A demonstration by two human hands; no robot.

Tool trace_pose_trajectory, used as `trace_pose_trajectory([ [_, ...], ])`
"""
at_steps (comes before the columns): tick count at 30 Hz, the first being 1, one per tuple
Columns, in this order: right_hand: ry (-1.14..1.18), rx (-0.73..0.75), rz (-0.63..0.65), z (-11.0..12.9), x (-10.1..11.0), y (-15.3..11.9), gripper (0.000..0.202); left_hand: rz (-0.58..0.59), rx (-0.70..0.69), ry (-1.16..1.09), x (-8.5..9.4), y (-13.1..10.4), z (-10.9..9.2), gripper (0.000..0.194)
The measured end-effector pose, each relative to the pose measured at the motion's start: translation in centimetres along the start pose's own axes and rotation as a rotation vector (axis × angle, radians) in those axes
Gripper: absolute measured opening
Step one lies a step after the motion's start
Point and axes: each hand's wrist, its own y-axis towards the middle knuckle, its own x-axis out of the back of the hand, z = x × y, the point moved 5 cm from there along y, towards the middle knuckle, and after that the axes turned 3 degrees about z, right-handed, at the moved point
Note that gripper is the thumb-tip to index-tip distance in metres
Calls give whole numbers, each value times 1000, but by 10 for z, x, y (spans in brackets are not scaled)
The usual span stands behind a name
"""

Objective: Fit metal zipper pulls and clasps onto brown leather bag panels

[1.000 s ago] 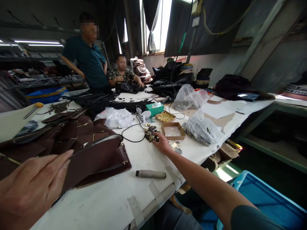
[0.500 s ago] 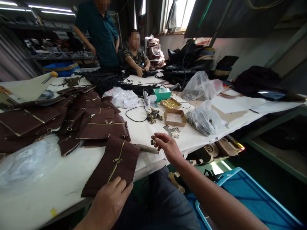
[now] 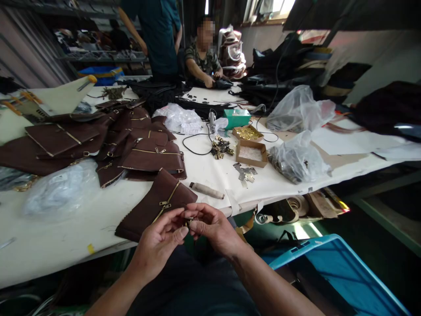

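Note:
In front of the table edge, my left hand point(image 3: 161, 243) and my right hand point(image 3: 212, 228) meet at the fingertips. Both pinch a small brass-coloured metal fitting point(image 3: 187, 223), mostly covered by the fingers, so its exact shape is unclear. Just behind them a dark brown leather panel point(image 3: 144, 210) with a gold zipper and two pullers lies at the table's edge, touched by neither hand as far as I can see. A worn, wrapped rod-like tool point(image 3: 208, 190) rests beside the panel. Beyond it are a pile of similar metal fittings point(image 3: 221, 148) and flat silver metal plates point(image 3: 245, 173).
Brown leather pieces point(image 3: 144, 158) are heaped at left, near a plastic bag point(image 3: 62, 188). Two small cardboard boxes point(image 3: 263, 158), a green box point(image 3: 237, 118) and bagged hardware point(image 3: 297, 160) stand farther back. A blue crate point(image 3: 348, 259) is low at right. Two people are across the table.
My left hand has let go of the leather panel and come to my right hand, which has moved left and toward me with the metal fitting. The view has shifted.

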Motion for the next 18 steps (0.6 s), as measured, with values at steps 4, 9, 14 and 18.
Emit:
trace_pose_trajectory([
  [4, -70, 53, 8, 7, -12, -2, 53, -124, -29, -139, -5, 5, -3, 56],
  [9, -140, 142, -12, 8, -17, 1, 54, -185, -83, -116, 0, -2, 5, 48],
  [14, -146, 117, -27, 6, -21, 4, 59, -221, -115, -134, 6, -5, 7, 40],
  [18, -224, 132, -138, 6, -18, 3, 52, -222, -139, -158, 6, -7, 0, 28],
])
